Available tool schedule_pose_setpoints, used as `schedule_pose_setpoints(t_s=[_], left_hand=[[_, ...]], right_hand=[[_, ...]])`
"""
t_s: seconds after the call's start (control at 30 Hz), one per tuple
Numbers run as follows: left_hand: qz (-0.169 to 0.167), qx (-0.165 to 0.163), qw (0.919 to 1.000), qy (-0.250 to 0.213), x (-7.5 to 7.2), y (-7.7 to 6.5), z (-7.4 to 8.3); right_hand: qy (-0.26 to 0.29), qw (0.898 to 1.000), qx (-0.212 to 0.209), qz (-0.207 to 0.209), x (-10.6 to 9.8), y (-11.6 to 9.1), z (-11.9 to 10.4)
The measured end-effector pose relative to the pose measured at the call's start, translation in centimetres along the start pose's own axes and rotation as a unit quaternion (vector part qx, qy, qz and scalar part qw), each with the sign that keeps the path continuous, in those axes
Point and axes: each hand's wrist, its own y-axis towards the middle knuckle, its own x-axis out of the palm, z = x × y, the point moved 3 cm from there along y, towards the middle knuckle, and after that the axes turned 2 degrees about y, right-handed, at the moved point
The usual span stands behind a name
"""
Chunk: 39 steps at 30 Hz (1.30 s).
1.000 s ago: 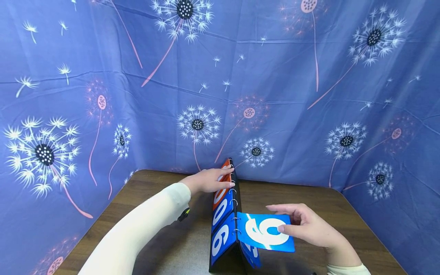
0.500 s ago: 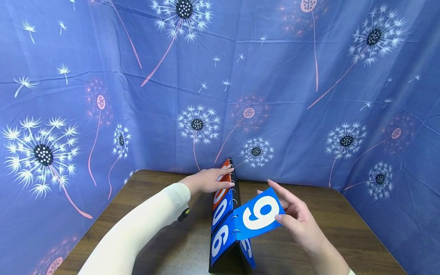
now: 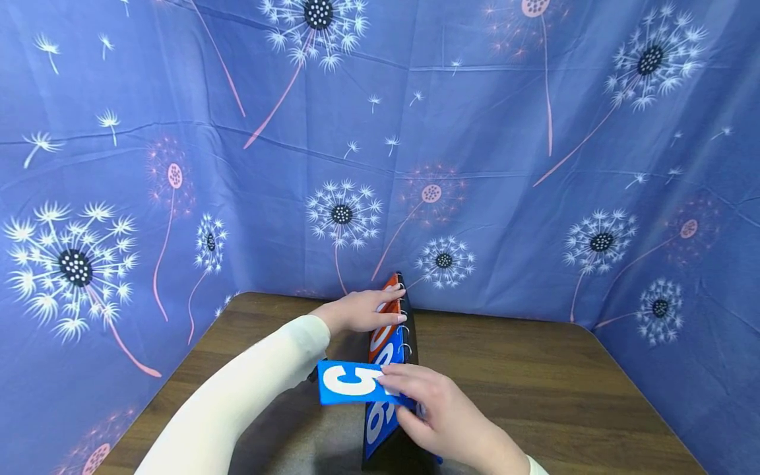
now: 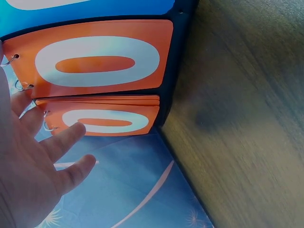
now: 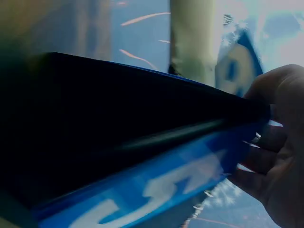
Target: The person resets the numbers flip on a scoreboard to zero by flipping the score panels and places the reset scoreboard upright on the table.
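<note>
A black tent-shaped flip scoreboard (image 3: 411, 356) stands on the table, its number cards hung on metal rings along the ridge. My left hand (image 3: 359, 311) rests across the far end, fingers extended over the ridge. In the left wrist view those fingers lie beside two orange 0 cards (image 4: 97, 45). At the near end, a blue card with a white 5 (image 3: 344, 382) sticks out leftward over the ridge. My right hand (image 3: 442, 409) touches it near the rings with extended fingers, its thumb lower on the right side. Another blue 5 card (image 5: 161, 187) faces the right wrist camera, blurred.
The scoreboard stands on a brown wooden table (image 3: 522, 369). A blue cloth with dandelion print (image 3: 499, 251) hangs behind and at both sides. Beneath the sticking-out card, a blue 9 or 6 card (image 3: 375, 422) lies on the scoreboard's left face.
My right hand has moved left from the right side to the ridge, and the blue card it held has swung over leftward, now showing a 5. My left hand has stayed in place.
</note>
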Motion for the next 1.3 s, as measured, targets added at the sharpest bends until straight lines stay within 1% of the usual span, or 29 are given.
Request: schedule_pose_setpoints(t_s=[0.13,0.23,0.37,0.47,0.57,0.63,0.7,0.8,0.83,0.93,0.97,1.03,1.1,1.23,1.3], left_hand=[[-0.001,0.004,1.0000,-0.001,-0.1,0.0,0.1],[-0.003,0.000,1.0000,-0.003,-0.1,0.0,0.1],[-0.004,-0.005,0.9999,-0.010,-0.1,0.0,0.1],[-0.002,-0.003,1.0000,-0.009,-0.1,-0.1,0.2],[0.000,-0.001,1.0000,-0.005,-0.2,-0.1,0.2],[0.002,-0.001,1.0000,-0.004,-0.2,-0.1,0.1],[0.001,-0.001,1.0000,-0.005,-0.1,-0.1,0.1],[0.000,-0.001,1.0000,-0.006,-0.1,-0.2,0.2],[0.000,-0.001,1.0000,-0.007,-0.1,-0.2,0.2],[-0.001,-0.004,1.0000,-0.008,0.0,-0.3,0.2],[-0.002,-0.006,0.9999,-0.010,0.0,-0.3,0.2],[-0.003,-0.010,0.9999,-0.013,0.0,-0.4,0.2],[-0.004,-0.015,0.9997,-0.017,0.1,-0.4,0.1],[0.000,-0.016,0.9997,-0.017,0.1,-0.4,0.0],[0.001,-0.014,0.9998,-0.016,0.1,-0.3,0.0]], right_hand=[[-0.060,0.998,-0.032,-0.020,1.3,0.1,0.0],[-0.099,0.994,-0.038,-0.033,1.8,0.0,0.0],[-0.139,0.988,-0.018,-0.058,2.2,-0.1,-0.1],[-0.143,0.986,0.008,-0.086,2.2,-0.1,-0.1],[-0.128,0.983,0.032,-0.126,2.0,-0.1,0.0],[-0.102,0.983,0.043,-0.145,1.6,-0.2,0.1],[-0.058,0.986,0.054,-0.150,1.0,-0.5,0.3],[0.005,0.991,0.060,-0.116,-0.4,-1.2,1.0],[0.014,0.993,0.065,-0.100,-1.0,-1.4,1.4],[0.024,0.991,0.115,-0.070,-2.4,-2.3,2.8],[0.026,0.988,0.137,-0.068,-2.7,-2.5,3.3],[0.029,0.980,0.179,-0.079,-3.1,-3.1,4.3],[0.047,0.971,0.207,-0.108,-3.1,-3.5,5.3],[0.083,0.955,0.221,-0.179,-1.7,-4.1,6.5],[0.095,0.951,0.220,-0.197,-1.0,-4.1,6.8]])
